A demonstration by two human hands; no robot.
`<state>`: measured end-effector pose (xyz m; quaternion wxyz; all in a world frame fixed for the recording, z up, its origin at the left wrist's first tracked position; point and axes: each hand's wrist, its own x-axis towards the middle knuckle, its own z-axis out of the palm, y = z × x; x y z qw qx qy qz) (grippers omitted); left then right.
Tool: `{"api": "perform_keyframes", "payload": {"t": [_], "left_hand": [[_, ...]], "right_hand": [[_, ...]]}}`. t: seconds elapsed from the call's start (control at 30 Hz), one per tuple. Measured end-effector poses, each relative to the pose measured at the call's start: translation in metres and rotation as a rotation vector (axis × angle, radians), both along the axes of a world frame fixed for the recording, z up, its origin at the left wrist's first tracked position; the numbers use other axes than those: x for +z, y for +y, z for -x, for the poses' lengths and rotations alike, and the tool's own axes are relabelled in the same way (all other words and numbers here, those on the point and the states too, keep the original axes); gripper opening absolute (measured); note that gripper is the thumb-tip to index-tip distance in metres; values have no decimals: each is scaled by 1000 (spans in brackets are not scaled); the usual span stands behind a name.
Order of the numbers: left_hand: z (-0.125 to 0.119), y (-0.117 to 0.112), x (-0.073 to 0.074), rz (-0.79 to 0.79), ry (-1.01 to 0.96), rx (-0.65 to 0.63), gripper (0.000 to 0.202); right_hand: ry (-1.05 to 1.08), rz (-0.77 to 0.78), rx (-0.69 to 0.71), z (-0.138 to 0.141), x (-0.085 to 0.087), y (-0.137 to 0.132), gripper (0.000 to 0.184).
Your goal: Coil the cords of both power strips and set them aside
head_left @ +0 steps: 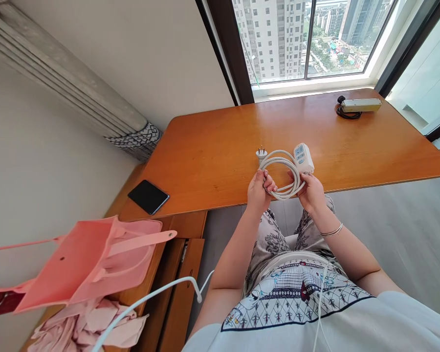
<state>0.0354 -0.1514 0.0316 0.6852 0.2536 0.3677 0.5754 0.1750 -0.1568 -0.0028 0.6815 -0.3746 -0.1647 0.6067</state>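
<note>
A white power strip (303,157) with its white cord (281,161) wound into a loop is held up over the near edge of the wooden desk (212,151). My left hand (261,188) is closed around the left side of the coiled cord, just under the white plug (261,154), whose prongs point up. On the other side, my right hand (311,190) grips the coil's right side and the lower end of the power strip. A bracelet circles my right wrist.
A black tablet (148,197) lies at the desk's left corner. Near the window, a long yellowish-white bar (362,105) rests beside a black cord (349,115). A pink bag (91,259) and pink cloth (91,325) are at the lower left, by a white curved tube (150,296).
</note>
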Motion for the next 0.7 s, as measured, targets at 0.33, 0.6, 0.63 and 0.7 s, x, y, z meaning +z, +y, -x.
{"api": "perform_keyframes", "payload": {"t": [0.33,0.6,0.63,0.7], "left_hand": [[9,5,-2,141,-9,-94,43],[8,6,-4,178,50,-89,42],[8,6,-5,163,52,-87,42],[6,4,-6,136,59,-83,42]], "right_hand": [[-422,-264,40,-5,-15,-10,47],[-956,-379,55,-30,-21,-2,58],[-963,-363,53,-31,-22,-2,59],[-957,-335,46,-33,-23,-2,58]]}}
